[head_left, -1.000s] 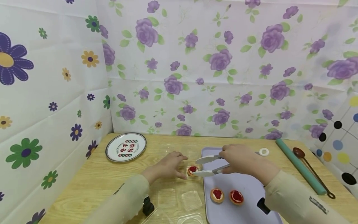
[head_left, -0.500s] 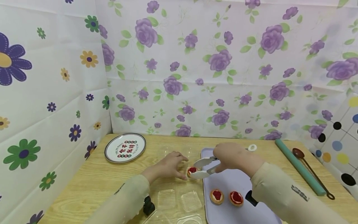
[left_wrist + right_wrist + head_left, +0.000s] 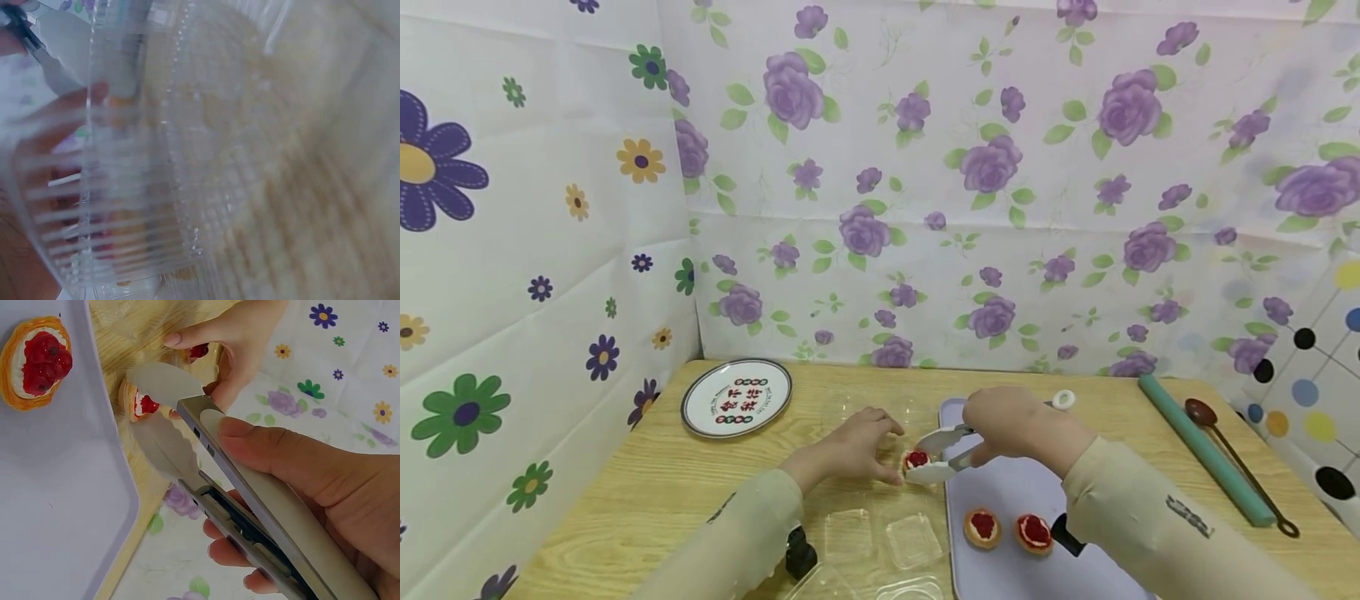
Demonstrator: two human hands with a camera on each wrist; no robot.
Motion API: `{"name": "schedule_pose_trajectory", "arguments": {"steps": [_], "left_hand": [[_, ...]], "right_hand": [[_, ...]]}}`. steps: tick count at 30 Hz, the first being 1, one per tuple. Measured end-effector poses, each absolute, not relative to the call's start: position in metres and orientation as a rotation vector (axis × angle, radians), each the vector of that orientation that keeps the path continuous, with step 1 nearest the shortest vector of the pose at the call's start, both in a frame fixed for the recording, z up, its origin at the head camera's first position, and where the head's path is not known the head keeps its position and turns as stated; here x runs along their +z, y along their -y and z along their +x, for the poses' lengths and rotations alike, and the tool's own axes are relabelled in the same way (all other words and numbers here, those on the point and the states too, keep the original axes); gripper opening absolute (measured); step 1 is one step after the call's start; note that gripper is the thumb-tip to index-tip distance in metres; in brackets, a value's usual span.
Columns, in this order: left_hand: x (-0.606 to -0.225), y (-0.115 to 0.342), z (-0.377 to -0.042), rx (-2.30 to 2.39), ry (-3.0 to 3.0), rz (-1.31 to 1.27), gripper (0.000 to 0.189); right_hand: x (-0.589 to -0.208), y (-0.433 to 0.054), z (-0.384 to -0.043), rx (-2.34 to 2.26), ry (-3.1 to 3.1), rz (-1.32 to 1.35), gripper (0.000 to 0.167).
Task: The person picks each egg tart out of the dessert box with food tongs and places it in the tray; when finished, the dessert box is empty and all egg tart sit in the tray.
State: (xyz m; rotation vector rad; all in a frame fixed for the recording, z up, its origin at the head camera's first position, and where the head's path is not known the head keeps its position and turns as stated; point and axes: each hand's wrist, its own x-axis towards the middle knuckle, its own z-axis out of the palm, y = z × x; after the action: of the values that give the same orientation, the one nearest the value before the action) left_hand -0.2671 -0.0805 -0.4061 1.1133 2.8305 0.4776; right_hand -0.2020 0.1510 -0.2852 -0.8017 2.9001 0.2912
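Note:
My left hand [image 3: 857, 446] holds the side of a clear plastic box [image 3: 910, 408], thumb and fingers apart. In the left wrist view, ribbed clear plastic [image 3: 100, 212] covers part of that hand. A fruit tart [image 3: 916, 461] with red berries and white cream sits at the box, right of the left fingers. My right hand [image 3: 1015, 421] grips metal tongs [image 3: 250, 506] with pale scalloped tips, which stand on either side of this tart [image 3: 139, 403]. Another red-topped tart [image 3: 199, 351] shows partly behind the left hand in the right wrist view.
Two more tarts, one left [image 3: 982, 528] and one right [image 3: 1034, 532], lie on a lavender tray [image 3: 1000, 575]. Open clear boxes [image 3: 913, 540] stand in front. A printed plate [image 3: 737, 397] is back left; a green rolling pin [image 3: 1206, 450] and brown ladle [image 3: 1202, 411] lie right.
My right hand has moved left with the tongs, bringing their tips around the tart at the box. The left hand has stayed nearly still.

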Motion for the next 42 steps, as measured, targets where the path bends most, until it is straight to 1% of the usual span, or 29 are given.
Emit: {"name": "schedule_pose_trajectory", "arguments": {"steps": [12,22,42], "left_hand": [[-0.405,0.082,-0.264,0.439,-2.848,1.136,0.069],[-0.408,0.083,-0.264,0.440,-2.852,1.131,0.071],[-0.408,0.084,-0.265,0.454,-2.839,1.123,0.070]], "right_hand": [[-0.283,-0.151,-0.199,0.307,-2.919,-0.861,0.029],[-0.274,-0.155,-0.192,0.291,-2.951,-0.823,0.027],[-0.256,-0.191,-0.171,0.263,-3.011,-0.878,0.024]]}}
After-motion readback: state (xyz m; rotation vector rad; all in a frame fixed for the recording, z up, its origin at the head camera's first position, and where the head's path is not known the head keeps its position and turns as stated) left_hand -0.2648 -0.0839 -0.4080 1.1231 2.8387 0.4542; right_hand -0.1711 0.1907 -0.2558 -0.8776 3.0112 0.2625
